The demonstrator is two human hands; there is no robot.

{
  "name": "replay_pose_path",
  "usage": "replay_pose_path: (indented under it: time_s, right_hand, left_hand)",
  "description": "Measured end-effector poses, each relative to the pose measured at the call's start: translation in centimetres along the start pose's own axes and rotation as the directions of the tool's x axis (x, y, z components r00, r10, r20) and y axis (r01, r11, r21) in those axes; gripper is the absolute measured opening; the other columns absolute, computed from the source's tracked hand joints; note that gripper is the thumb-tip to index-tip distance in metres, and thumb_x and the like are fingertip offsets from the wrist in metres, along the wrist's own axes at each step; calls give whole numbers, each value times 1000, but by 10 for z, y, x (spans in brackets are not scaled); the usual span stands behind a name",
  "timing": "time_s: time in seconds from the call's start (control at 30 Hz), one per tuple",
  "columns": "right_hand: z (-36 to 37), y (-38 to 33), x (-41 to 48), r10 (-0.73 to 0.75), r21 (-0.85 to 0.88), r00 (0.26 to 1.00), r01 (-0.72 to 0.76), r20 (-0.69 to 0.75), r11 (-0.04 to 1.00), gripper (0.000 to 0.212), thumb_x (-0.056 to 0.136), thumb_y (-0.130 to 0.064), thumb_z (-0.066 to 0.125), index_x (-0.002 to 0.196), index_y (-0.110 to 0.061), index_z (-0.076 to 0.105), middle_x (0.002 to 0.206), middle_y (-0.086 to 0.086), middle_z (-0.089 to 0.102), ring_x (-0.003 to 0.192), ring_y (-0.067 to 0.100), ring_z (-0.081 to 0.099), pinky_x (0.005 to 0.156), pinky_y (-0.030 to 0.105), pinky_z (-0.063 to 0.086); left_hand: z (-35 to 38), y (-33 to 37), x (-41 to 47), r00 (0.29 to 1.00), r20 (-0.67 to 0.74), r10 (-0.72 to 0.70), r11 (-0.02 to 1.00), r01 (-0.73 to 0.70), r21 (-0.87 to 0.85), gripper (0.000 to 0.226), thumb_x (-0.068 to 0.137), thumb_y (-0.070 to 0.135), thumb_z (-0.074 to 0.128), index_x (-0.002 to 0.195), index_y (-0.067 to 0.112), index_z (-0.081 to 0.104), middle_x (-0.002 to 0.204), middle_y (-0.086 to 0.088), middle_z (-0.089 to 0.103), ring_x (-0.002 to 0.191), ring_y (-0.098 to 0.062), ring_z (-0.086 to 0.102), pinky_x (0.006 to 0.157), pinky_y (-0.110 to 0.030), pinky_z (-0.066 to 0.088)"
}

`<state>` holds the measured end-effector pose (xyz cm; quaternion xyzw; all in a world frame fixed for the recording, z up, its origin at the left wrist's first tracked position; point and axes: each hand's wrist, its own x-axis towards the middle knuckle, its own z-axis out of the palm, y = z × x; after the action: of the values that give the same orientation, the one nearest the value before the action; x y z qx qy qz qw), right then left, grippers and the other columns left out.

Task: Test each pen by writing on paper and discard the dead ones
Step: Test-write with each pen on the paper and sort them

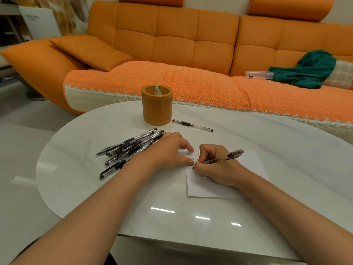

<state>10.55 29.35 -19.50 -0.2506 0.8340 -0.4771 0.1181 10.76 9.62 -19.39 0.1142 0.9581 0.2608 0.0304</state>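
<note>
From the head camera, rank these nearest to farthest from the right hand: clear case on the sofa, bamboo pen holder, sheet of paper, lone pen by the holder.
From the right hand, gripping a pen:
1. Sheet of paper, under the hand.
2. Lone pen, beyond it on the table.
3. Bamboo pen holder, farther back left.
4. Clear case, on the sofa.

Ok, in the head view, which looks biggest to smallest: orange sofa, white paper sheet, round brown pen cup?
1. orange sofa
2. white paper sheet (nearer camera)
3. round brown pen cup
</note>
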Motion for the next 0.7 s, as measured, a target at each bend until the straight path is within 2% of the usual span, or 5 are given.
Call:
replay_pose_path:
  time_s: [0.13, 0.53, 0.7]
  right_hand:
    - [0, 0, 0, 3, 19, 1000, -3, 8, 1000, 20, 81, 2, 68, 68, -3, 54, 56, 4, 59, 48, 11, 56, 50, 21, 43]
    - [-1, 3, 2, -24, 21, 1000, 24, 18, 999, 21, 78, 2, 68, 68, 1, 50, 57, 5, 56, 50, 14, 54, 52, 28, 44]
    - [-6, 2, -1, 21, 130, 994, -6, -110, 991, 18, 84, -3, 69, 73, -4, 54, 53, -4, 52, 45, 9, 44, 45, 23, 36]
  left_hand:
    - [0, 0, 0, 1000, -2, 1, 1000, -1, 3, 43, 81, 50, 76, 121, 39, 66, 119, 9, 51, 113, -12, 38, 96, -31, 39]
    - [0, 0, 0, 1000, -3, 3, 1000, -3, -2, 41, 81, 50, 76, 119, 40, 66, 119, 10, 51, 112, -10, 37, 91, -28, 36]
    - [-1, 2, 1, 1000, 9, -9, 1000, 8, 8, 41, 81, 52, 75, 119, 41, 66, 119, 11, 50, 111, -8, 37, 91, -27, 36]
